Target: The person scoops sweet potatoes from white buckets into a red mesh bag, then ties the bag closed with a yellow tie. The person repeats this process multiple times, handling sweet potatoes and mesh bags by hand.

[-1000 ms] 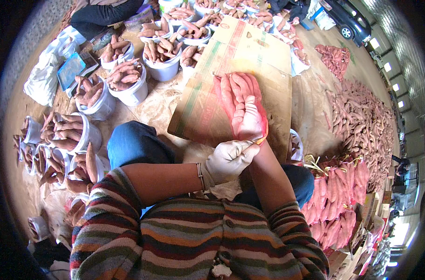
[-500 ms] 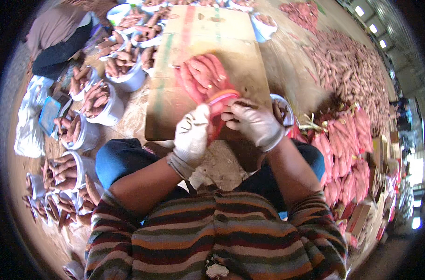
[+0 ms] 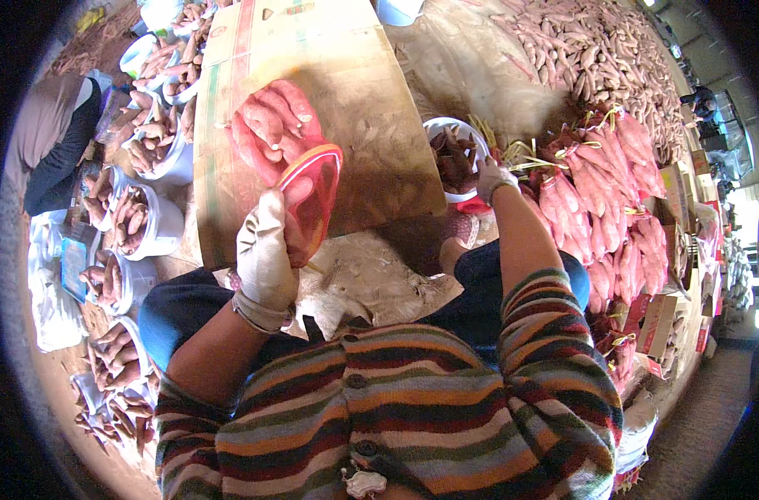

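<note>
My gloved left hand (image 3: 264, 250) is closed around the side of a red mesh bag (image 3: 313, 204), by its mouth with the orange-red rim. Several sweet potatoes (image 3: 267, 125) fill the bag's far end, which lies on a cardboard sheet (image 3: 363, 108). Over to the right, my gloved right hand (image 3: 494, 180) is at the right rim of a white bucket (image 3: 434, 129) with dark reddish sweet potatoes in it. Thin yellow ties (image 3: 521, 157) lie just beside that hand. Its fingers are small and partly hidden, so whether they grip anything is unclear.
Filled mesh bags (image 3: 600, 179), tied with yellow, are piled to the right. Behind them spreads a large heap of loose sweet potatoes (image 3: 579, 50). White buckets (image 3: 164, 225) of sweet potatoes line the left, near another person (image 3: 50, 137). Cardboard boxes (image 3: 659, 321) stand at the right.
My right hand has left the bag's mouth and moved right to the white bucket. My left hand keeps hold of the bag, whose mouth now hangs open. The view has shifted right.
</note>
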Motion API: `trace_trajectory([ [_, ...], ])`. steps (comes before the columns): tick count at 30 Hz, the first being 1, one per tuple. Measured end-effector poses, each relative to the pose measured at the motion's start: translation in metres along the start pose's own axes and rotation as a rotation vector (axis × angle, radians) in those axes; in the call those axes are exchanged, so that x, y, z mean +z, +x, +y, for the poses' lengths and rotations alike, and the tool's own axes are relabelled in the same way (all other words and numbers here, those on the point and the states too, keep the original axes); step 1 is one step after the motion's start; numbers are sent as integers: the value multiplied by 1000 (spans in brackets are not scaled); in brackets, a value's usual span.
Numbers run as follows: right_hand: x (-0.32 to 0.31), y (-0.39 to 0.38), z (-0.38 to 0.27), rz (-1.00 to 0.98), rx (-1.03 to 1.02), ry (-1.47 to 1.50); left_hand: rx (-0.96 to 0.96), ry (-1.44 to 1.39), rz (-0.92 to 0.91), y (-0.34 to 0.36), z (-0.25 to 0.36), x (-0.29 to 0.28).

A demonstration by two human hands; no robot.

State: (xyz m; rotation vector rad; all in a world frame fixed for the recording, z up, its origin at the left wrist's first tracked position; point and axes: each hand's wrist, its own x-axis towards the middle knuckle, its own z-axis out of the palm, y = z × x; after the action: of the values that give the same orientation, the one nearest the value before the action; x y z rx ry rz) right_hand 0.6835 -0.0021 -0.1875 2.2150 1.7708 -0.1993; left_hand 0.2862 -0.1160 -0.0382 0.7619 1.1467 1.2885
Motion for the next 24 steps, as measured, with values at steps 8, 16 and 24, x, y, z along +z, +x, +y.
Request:
trace_trajectory([
  [8, -56, 1, -8, -233, -126, -129, 22, -22, -98, 8, -6, 6],
  [16, -142, -117, -7, 22, -309, 1224, -12, -37, -95, 2, -2, -3],
  [24, -118, -184, -144, -373, -154, 1548, 511, 236, -81, 10, -25, -11],
])
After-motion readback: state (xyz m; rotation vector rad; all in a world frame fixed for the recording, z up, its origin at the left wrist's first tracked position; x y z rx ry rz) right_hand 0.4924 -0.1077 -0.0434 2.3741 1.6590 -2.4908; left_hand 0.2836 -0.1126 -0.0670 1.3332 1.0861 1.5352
